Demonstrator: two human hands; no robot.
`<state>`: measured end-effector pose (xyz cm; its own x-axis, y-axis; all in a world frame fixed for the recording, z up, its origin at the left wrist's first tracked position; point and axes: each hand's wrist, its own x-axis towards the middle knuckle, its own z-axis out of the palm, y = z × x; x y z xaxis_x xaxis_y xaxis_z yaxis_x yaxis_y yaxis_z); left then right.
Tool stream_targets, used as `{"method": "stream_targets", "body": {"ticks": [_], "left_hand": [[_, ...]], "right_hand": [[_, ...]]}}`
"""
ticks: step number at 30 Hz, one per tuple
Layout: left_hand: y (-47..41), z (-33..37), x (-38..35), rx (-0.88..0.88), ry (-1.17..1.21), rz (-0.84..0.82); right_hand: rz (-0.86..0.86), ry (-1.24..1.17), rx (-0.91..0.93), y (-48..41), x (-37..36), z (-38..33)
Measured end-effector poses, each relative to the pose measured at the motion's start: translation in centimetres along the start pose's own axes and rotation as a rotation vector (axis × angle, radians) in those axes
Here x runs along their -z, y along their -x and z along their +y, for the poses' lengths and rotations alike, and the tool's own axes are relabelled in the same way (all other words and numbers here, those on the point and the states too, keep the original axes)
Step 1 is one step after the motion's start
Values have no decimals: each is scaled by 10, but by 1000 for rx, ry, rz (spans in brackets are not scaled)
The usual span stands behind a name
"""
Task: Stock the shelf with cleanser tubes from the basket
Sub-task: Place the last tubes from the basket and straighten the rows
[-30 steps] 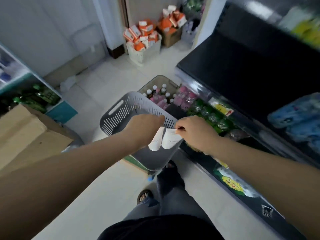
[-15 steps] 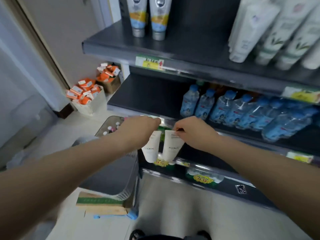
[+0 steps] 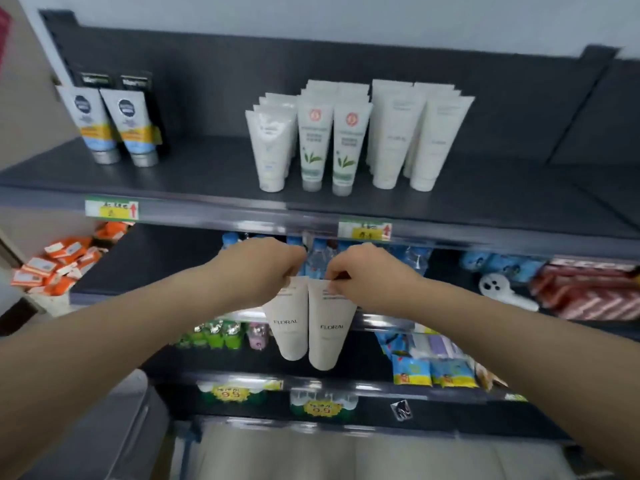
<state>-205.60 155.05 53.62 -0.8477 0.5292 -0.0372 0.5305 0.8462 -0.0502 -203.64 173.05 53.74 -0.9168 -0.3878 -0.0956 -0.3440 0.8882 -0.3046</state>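
**Dark shelving unit, with two FLORAL cleanser tubes held in front of it**

- Shelving unit (image 3: 502, 109): dark grey, several tiers, fills most of the view.
- Top shelf (image 3: 207, 174): partly stocked, with bare board between its two groups of tubes and at far right.
- Basket (image 3: 131, 410): grey, blurred, at lower left beside the unit. Its contents cannot be made out.
- White tubes (image 3: 346, 140): standing cap-down in rows at the middle of the top shelf, close together.
- Blue-and-yellow tubes (image 3: 117, 129): two, upright, at the left end of the top shelf, well apart from the white group.
- Water bottles (image 3: 320, 258): on the tier below, partly hidden behind the hands.
- Left hand (image 3: 263, 268): fingers curled, pinching the flat crimped end of the left FLORAL tube (image 3: 289, 327).
- Right hand (image 3: 367, 275): fingers curled, pinching the crimped end of the right FLORAL tube (image 3: 329, 337).
- Both tubes hang cap-down, side by side and touching, below the front edge of the top shelf and not resting on any tier.
- Price label (image 3: 111, 209): yellow and green, on the top shelf's front rail.
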Motion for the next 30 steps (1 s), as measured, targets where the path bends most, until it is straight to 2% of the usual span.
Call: {"method": "stream_targets", "body": {"ticks": [4,12,22,30], "left_hand": [[-33,38,34,-32,-12,2],[-80,79,101,-125,7,108],[-143,71,174,-183,110,172],[-193,51,199,-218,99,272]], "right_hand": [[58,11,-28,23,33,42],[200,-13,-52,50,106,96],[395,-14,-75,38,201,128],[448,34,-104,-7,230,145]]}}
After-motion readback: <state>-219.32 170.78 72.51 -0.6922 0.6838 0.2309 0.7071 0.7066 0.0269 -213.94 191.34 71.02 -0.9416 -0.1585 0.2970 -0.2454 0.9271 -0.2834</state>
